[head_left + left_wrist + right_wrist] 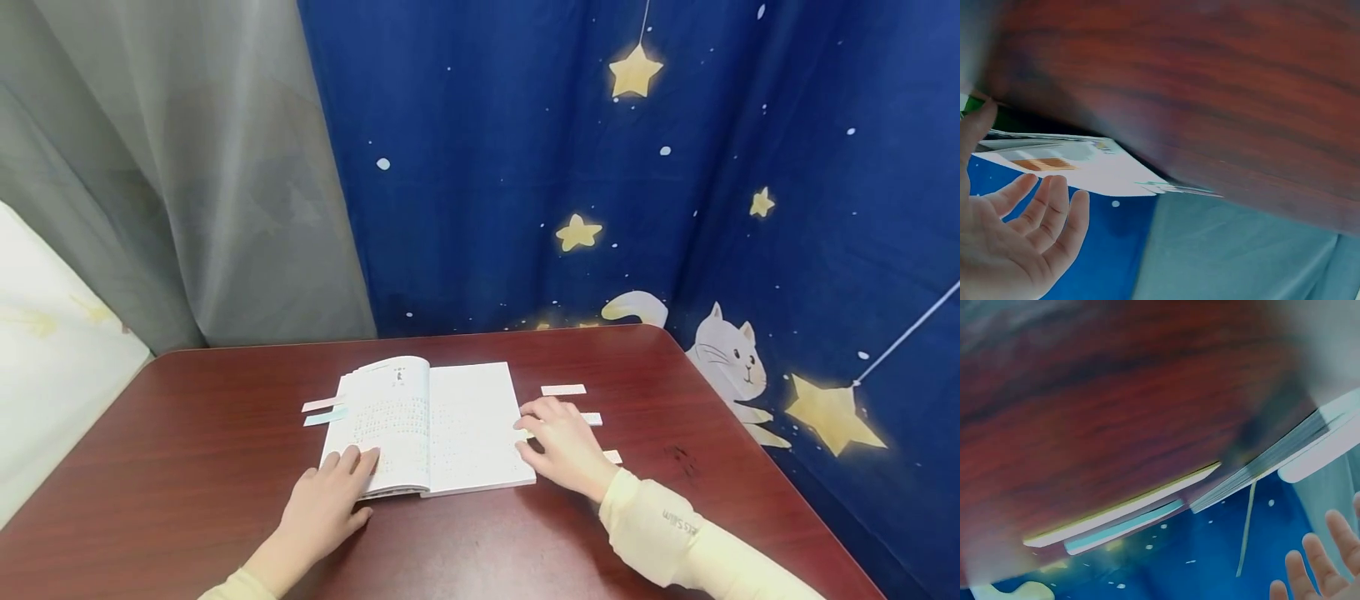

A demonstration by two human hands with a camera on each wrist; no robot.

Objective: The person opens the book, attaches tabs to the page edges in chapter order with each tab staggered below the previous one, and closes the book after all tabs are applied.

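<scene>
An open book (471,417) lies on the table, printed characters on its left page. My left hand (330,492) is at that page's lower left corner, fingers over the paper and thumb off its lower edge. In the left wrist view, the left hand's fingers (1054,212) are loosely bent near the book (1116,172). At the right page's edge is my right hand (558,442), with a small yellow strip (527,434) between thumb and fingers. The right wrist view has this thin yellow strip (1247,525) standing out from the book's edge (1260,472), apart from the visible fingers (1316,569).
Two sticky tabs, one pink (321,404) and one blue (326,417), stick out past the book's left edge. Several pale paper strips (562,390) lie right of the book on the dark red table (187,433). Grey (247,208) and blue starry curtains (487,167) hang behind.
</scene>
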